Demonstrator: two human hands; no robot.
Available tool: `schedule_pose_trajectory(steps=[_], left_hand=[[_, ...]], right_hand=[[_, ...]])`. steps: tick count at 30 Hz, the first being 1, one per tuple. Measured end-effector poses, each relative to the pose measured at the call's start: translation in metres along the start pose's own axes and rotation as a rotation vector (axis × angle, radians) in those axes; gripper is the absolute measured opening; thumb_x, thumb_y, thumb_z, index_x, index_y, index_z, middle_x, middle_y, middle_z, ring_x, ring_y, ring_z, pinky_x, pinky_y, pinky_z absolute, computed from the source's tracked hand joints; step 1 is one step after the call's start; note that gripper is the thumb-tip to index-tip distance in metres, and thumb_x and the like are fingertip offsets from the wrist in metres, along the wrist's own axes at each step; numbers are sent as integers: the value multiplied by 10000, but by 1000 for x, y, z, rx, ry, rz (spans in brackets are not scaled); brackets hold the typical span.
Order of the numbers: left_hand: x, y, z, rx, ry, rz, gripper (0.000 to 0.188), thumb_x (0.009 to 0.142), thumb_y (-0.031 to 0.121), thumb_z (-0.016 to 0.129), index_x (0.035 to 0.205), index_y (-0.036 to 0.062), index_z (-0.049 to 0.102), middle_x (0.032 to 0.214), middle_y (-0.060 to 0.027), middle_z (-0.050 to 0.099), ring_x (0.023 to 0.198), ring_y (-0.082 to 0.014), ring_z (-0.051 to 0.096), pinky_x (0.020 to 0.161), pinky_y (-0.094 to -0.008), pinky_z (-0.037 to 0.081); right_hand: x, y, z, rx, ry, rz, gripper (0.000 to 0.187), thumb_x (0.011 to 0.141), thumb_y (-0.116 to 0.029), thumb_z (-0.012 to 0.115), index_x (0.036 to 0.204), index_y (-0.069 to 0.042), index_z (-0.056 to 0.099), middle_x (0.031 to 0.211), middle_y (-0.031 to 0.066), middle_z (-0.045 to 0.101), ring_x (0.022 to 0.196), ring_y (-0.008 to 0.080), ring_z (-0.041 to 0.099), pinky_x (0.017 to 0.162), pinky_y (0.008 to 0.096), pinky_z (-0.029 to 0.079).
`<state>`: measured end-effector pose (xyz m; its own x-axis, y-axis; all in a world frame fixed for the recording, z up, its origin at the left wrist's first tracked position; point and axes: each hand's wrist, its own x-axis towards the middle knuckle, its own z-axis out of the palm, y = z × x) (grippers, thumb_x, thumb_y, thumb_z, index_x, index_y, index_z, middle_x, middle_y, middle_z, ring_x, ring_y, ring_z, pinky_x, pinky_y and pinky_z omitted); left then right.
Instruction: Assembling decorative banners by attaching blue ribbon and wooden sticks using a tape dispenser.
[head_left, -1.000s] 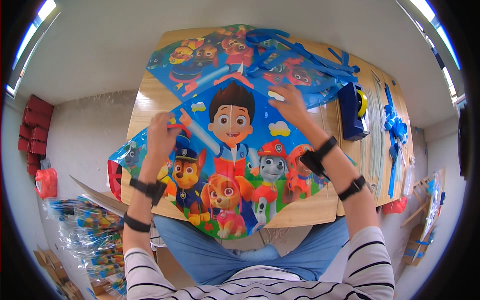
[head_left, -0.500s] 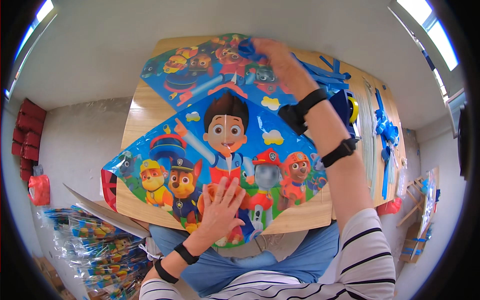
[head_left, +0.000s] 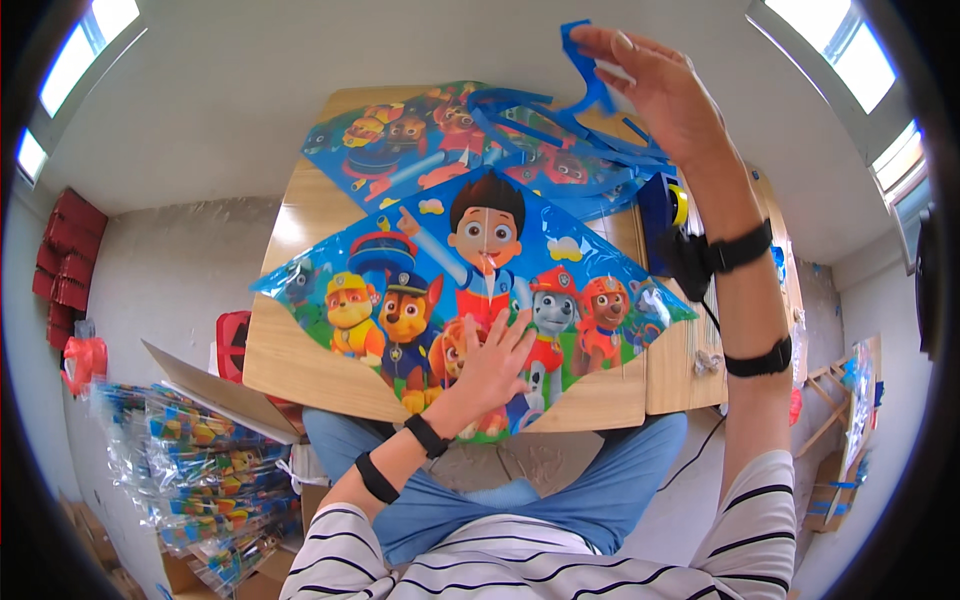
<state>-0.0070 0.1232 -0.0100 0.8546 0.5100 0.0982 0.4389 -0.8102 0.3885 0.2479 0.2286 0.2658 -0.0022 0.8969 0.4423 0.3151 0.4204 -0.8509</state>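
Observation:
A diamond-shaped kite sheet (head_left: 565, 250), printed with a cartoon child and several dogs, lies across the near part of the wooden table (head_left: 300, 370). My left hand (head_left: 488, 368) rests flat on its lower middle, fingers spread. Up above the far right of the table, my right hand (head_left: 665, 95) pinches the end of a blue ribbon (head_left: 580, 68), which dangles from the fingertips. A second printed kite sheet (head_left: 345, 165) lies behind the first and is partly covered by it. More blue ribbon strips (head_left: 610, 158) are strewn over its right side.
A dark blue object with a yellow round part (head_left: 660, 215) stands at the table's right, partly behind my right arm. Plastic-wrapped printed packs (head_left: 220, 465) are piled at lower left, beside a cardboard flap (head_left: 215, 385). Red bundles (head_left: 70, 255) stand by the left wall.
My right hand has risen from the far kite sheet, moving up and right with the blue ribbon. Ribbon strips now spread over that sheet. My left hand stays flat on the near one.

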Motion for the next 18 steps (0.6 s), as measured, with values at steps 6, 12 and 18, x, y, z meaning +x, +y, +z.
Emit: schedule_pose_trajectory(steps=[6, 12, 18], left_hand=[[-15, -8, -89, -549, 586, -144, 766, 685, 213, 843, 1343, 29, 495, 1328, -139, 534, 1231, -291, 511, 1065, -416, 359], [-55, 2, -133, -916, 743, -133, 578, 724, 104, 826, 1219, -8, 549, 1162, -109, 613, 1064, -184, 583, 895, -299, 467], [-91, 12, -114, -1324, 618, -157, 254, 851, -5, 688, 1085, -14, 589, 999, -59, 669, 916, -102, 634, 804, -248, 511]], right_hand=[[-86, -55, 73, 331, -267, 165, 439, 859, -341, 670, 1134, 1, 690, 1134, 114, 679, 1103, 195, 614, 1008, 334, 420], [-134, -58, 137, 482, -431, 276, 407, 835, -270, 709, 1103, 36, 694, 1105, 122, 650, 1084, 205, 608, 949, 324, 464], [-152, -60, 150, 592, -426, 453, 467, 847, -258, 688, 1168, 78, 640, 1134, 174, 656, 1023, 241, 655, 958, 362, 495]])
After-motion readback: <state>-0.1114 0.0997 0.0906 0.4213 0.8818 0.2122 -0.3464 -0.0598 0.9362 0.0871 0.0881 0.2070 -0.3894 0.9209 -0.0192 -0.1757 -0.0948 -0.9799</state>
